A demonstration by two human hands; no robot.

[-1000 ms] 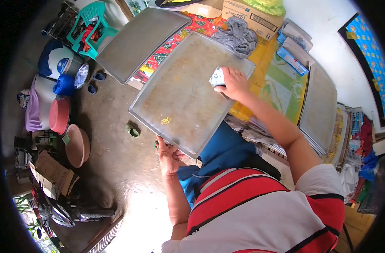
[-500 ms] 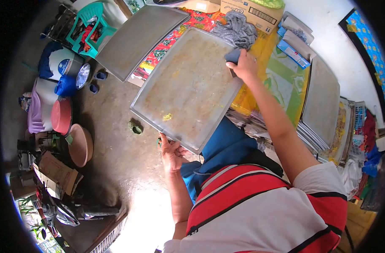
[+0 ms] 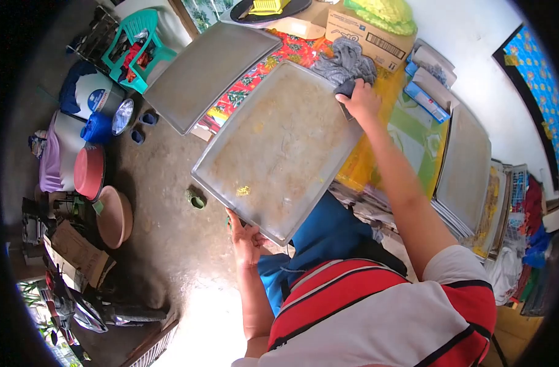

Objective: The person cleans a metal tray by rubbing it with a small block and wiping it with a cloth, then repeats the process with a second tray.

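Observation:
I hold a large, crumb-smeared metal baking tray (image 3: 279, 153) tilted over my lap. My left hand (image 3: 246, 235) grips its near edge from below. At the tray's far corner my right hand (image 3: 360, 101) is closed on a small dark scraper (image 3: 345, 90), pressed against the rim. A yellow scrap (image 3: 243, 191) lies on the tray close to the near edge.
A second grey tray (image 3: 209, 73) lies on a floral cloth to the left. A grey rag (image 3: 347, 61) and a cardboard box (image 3: 371, 33) sit behind. More trays (image 3: 466, 159) are stacked at right. Basins (image 3: 111, 214) and a green chair (image 3: 133, 37) stand on the concrete floor.
My right hand has slid with the scraper from the tray's right edge up to its far corner. The left hand keeps its grip and the tray has barely shifted.

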